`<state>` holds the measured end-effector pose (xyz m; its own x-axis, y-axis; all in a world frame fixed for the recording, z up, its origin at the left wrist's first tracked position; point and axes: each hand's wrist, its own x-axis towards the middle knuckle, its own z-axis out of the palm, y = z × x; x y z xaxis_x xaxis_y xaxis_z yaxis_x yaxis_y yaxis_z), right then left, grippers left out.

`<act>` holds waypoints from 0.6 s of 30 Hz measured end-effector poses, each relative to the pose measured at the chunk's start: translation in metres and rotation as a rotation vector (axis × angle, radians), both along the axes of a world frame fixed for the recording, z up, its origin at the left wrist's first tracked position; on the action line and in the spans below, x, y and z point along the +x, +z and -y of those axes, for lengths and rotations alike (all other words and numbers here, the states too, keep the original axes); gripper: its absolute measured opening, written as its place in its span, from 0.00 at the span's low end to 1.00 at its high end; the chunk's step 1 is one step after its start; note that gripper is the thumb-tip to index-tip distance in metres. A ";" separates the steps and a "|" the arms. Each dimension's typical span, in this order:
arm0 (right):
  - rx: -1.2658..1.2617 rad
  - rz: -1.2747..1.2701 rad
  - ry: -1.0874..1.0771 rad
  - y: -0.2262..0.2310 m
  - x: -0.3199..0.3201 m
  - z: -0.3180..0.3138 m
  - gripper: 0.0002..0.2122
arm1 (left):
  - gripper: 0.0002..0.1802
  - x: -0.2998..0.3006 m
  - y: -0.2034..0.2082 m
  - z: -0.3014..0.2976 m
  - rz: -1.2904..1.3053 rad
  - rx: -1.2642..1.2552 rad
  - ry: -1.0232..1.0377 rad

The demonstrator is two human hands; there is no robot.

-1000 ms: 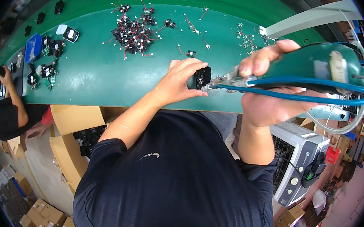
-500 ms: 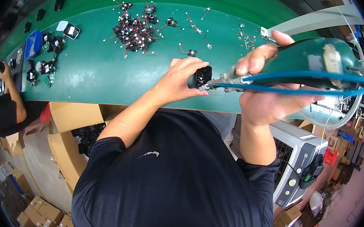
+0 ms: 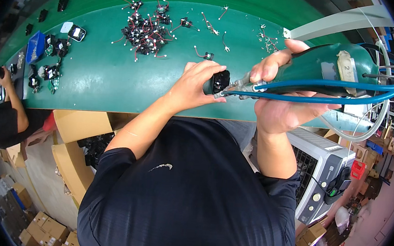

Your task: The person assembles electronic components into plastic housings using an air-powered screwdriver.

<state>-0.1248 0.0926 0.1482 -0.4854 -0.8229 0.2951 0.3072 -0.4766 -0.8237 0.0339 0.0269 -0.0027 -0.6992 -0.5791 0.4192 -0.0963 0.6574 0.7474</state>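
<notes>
My left hand [image 3: 193,85] pinches a small black plastic housing [image 3: 220,80] against the green table, thumb on the near side and fingers on the far side. My right hand [image 3: 279,95] is wrapped round a green, bottle-shaped power screwdriver [image 3: 312,67]. Two blue hoses run along its side, and its metal nose points left. The nose tip is at the right edge of the housing; whether it touches cannot be made out. Beyond the housing lies a small black part with a red wire [image 3: 208,56].
A heap of black parts with red wires [image 3: 146,34] lies on the table. Left of it are a blue tray [image 3: 36,48] and more black housings. Loose wire bits [image 3: 266,40] lie far right. A co-worker [image 3: 7,120] sits at left; a cooler unit [image 3: 319,171] stands near right.
The screwdriver and my right hand have shifted slightly left and tilted, and its nose has shifted a little. My left hand and the housing have stayed in place.
</notes>
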 end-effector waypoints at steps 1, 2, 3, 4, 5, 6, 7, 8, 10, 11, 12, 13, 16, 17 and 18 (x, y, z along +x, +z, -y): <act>0.022 -0.052 -0.018 -0.001 0.001 0.000 0.56 | 0.49 0.000 0.000 0.000 -0.002 0.004 0.001; 0.043 -0.105 -0.037 -0.001 0.001 0.000 0.56 | 0.49 0.000 0.000 0.000 -0.002 0.004 0.001; 0.044 -0.105 -0.037 -0.004 0.001 0.000 0.56 | 0.49 0.000 0.000 0.000 0.000 0.007 0.002; 0.006 -0.040 -0.036 -0.008 0.000 0.001 0.55 | 0.49 0.000 0.000 0.000 0.002 0.011 0.002; -0.032 0.024 -0.035 -0.010 0.000 0.001 0.55 | 0.49 0.000 0.001 0.000 0.002 0.011 0.001; -0.032 0.024 -0.036 -0.011 0.001 0.001 0.55 | 0.49 0.000 0.001 0.000 0.004 0.009 0.004; -0.056 0.052 0.025 -0.011 0.002 0.001 0.54 | 0.48 0.000 0.002 0.000 0.005 0.007 0.006; -0.081 0.079 0.086 -0.012 0.003 0.000 0.54 | 0.48 0.000 0.002 0.000 0.006 0.005 0.005; -0.077 0.066 0.025 -0.016 0.003 0.004 0.54 | 0.48 0.000 0.003 0.000 0.009 0.027 0.005; -0.071 0.052 -0.035 -0.017 0.003 0.005 0.54 | 0.48 0.000 0.003 0.000 0.009 0.025 0.002; -0.074 0.052 -0.038 -0.013 0.000 0.004 0.54 | 0.48 -0.001 0.003 0.000 0.015 0.024 0.002; -0.039 -0.042 0.011 -0.003 -0.005 0.004 0.54 | 0.48 0.000 0.003 0.001 0.020 0.024 0.007; -0.237 -0.180 0.121 0.038 -0.026 0.008 0.56 | 0.49 0.003 0.005 0.000 0.045 0.044 -0.004; -0.285 -0.233 0.118 0.048 -0.030 0.010 0.56 | 0.49 0.004 0.004 -0.001 0.047 0.044 -0.004; -0.284 -0.231 0.118 0.049 -0.030 0.011 0.56 | 0.48 0.006 0.004 -0.001 0.056 0.057 -0.007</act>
